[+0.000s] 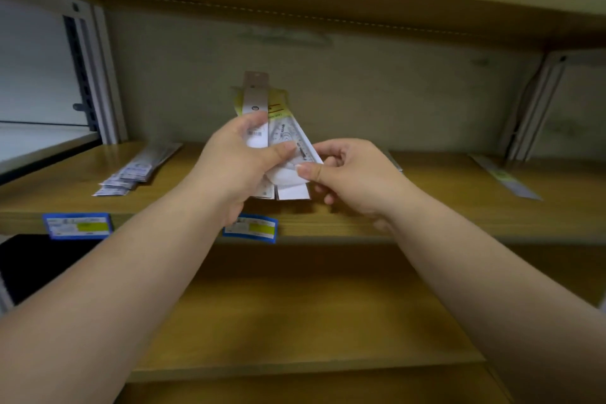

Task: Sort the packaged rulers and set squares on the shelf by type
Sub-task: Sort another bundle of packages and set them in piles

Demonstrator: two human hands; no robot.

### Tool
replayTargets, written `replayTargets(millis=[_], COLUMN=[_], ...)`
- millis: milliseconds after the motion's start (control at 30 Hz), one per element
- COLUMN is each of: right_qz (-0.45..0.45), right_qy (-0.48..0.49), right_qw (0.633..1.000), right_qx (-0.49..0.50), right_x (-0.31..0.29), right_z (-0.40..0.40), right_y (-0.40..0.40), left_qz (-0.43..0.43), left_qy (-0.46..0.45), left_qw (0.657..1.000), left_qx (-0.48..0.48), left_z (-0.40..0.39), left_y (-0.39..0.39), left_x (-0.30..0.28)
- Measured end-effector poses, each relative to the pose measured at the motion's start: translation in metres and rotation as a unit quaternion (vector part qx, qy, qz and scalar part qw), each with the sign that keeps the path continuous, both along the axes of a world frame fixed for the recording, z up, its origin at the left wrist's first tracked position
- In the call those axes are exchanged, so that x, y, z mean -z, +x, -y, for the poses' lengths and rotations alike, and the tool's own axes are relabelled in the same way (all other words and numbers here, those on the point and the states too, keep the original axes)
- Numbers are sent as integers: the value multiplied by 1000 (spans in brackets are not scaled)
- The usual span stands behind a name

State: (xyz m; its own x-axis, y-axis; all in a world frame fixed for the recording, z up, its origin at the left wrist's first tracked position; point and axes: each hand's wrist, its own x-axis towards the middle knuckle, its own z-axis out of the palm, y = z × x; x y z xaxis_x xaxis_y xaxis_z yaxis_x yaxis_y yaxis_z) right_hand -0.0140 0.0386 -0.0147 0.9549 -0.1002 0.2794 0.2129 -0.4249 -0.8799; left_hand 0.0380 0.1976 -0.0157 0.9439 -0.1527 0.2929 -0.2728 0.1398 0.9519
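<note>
Left hand: fingers and thumb curled round a fanned bundle of packaged rulers and set squares, held upright above the middle of the wooden shelf.
Right hand: thumb and forefinger pinch the lower right corner of the front packet — a clear piece with printed scale markings; which type it is I cannot tell for certain.
Sorted so far: a pile of flat packets lies at the left of the shelf; a single long packet lies at the far right, well apart from the pile.
Step in hand (judgement): peeling one packet off the bundle to identify and place it.
How to do it well: loosen the left thumb only a little, so the front packet slides free while the rest stay fanned. Draw down and to the right, along the packet's length — the sleeves look slippery and may drag a neighbour out.
Check before placing: read the shape through the sleeve, then match it to the pile of the same type.
Risk: bundle slipping if the left grip eases too far.
Labels: two blue price tags on the shelf edge; text too blurred to read.
</note>
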Motion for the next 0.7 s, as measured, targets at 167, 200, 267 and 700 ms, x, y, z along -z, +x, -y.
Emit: replayTargets(millis=[167, 200, 267, 700], right_qz=[-4, -6, -7, -62], right_qy=[58, 78, 115, 176], right_qw=[998, 996, 993, 967], right_qx=[28, 31, 40, 172], right_x=[1, 1, -2, -8], right_z=[40, 48, 63, 135], right_y=[-6, -7, -10, 33], left_qz=[-8, -6, 6, -9], left_qy=[16, 23, 46, 56], left_qw=[1000, 1000, 999, 997], left_qx=[9, 4, -12, -58], left_z=[25, 30, 36, 52], left_y=[-8, -9, -10, 2], left_x=[-3, -3, -4, -3])
